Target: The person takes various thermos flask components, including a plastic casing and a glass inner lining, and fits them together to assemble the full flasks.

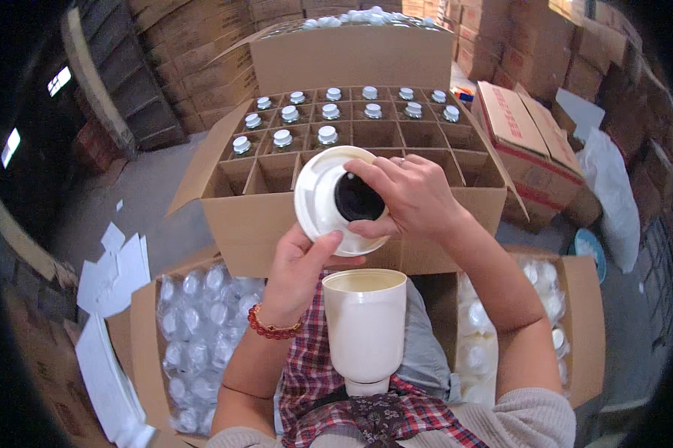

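Note:
Between my hands is a round white plastic piece, wide-rimmed and tilted, with a black round part in its middle. My left hand holds its lower rim, thumb on top. The fingers and thumb of my right hand are curled around the black part. Just below, a white plastic container stands at my lap, its wide mouth facing up and a narrow neck at its bottom. In front is a divided cardboard box, with several white-capped bottles in its far cells.
A carton of plastic-wrapped, white-capped items is at left; another carton with white-topped items is at right. A closed carton and white sack stand far right. White sheets lie left. Stacked boxes fill the back.

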Demonstrator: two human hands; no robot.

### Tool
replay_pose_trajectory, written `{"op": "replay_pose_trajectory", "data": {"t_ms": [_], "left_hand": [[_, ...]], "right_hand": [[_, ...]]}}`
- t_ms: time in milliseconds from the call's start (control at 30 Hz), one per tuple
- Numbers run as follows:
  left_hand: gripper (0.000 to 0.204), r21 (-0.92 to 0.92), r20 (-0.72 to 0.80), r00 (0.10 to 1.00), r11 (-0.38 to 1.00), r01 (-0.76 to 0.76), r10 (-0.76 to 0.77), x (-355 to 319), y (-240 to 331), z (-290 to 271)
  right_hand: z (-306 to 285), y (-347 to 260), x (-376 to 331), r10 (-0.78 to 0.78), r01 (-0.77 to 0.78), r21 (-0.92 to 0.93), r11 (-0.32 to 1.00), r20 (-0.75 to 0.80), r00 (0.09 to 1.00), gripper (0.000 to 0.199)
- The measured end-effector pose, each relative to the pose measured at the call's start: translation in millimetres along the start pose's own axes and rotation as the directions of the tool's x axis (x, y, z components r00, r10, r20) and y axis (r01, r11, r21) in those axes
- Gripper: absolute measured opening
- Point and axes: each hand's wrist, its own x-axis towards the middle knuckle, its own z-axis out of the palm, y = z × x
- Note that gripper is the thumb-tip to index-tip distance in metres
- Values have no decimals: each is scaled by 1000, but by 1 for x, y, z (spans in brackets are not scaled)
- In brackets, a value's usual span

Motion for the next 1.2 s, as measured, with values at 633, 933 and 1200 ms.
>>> {"op": "replay_pose_trajectory", "data": {"t_ms": [633, 933, 1200], "left_hand": [[46, 738, 70, 701, 436, -515, 710, 33, -40, -88], [36, -262, -467, 880, 937, -231, 86, 72, -53, -111], [49, -620, -216, 976, 776, -120, -21, 70, -69, -133]], "right_hand": [[73, 1, 11, 76, -797, 514, -318, 852, 519, 59], [172, 114, 93, 176, -617, 572, 540, 641, 747, 86], [244, 172, 61, 263, -431, 67, 900, 705, 659, 78]]}}
